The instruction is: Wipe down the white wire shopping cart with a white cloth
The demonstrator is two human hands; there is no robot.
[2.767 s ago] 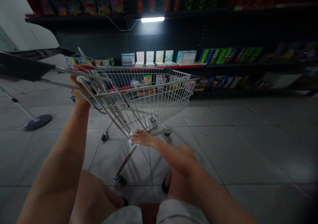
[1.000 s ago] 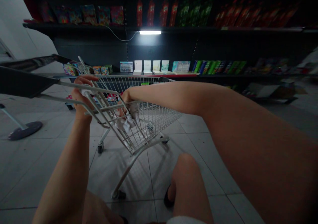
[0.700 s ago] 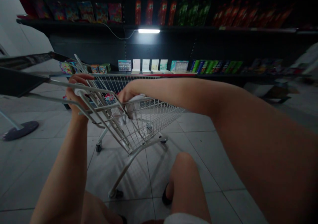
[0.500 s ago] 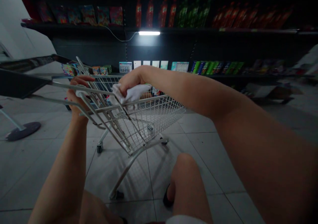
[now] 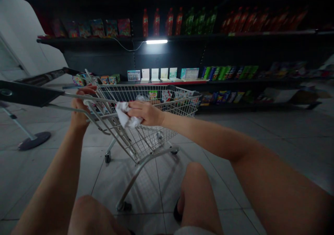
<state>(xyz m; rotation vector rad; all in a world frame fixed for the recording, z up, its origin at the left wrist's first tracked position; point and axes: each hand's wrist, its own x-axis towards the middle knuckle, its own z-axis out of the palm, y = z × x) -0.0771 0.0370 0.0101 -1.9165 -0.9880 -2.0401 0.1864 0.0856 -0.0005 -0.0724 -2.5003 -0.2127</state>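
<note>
A wire shopping cart (image 5: pixel 167 130) stands in front of me, its handle to the left. My right hand (image 5: pixel 150 113) is closed on a crumpled white cloth (image 5: pixel 127 118). The cloth lies against the near side of the basket, close to its upper rim at the handle end. My left hand (image 5: pixel 81 104) is wrapped around the cart's frame just below the handle, its fingers partly hidden behind the bars.
Dark shelves (image 5: pixel 99 56) run behind the cart, with red bottles (image 5: pixel 156 23), green bottles (image 5: pixel 200 23) and packaged goods. A lit tube lamp (image 5: pixel 156 41) hangs under one shelf. At left stands a post with a round base (image 5: pixel 35 141). My knees are close to the cart.
My right hand has come from over the basket's rim to its near outer side, carrying the cloth, and the forearm is lower. My left hand keeps its hold. The view has tilted slightly upward.
</note>
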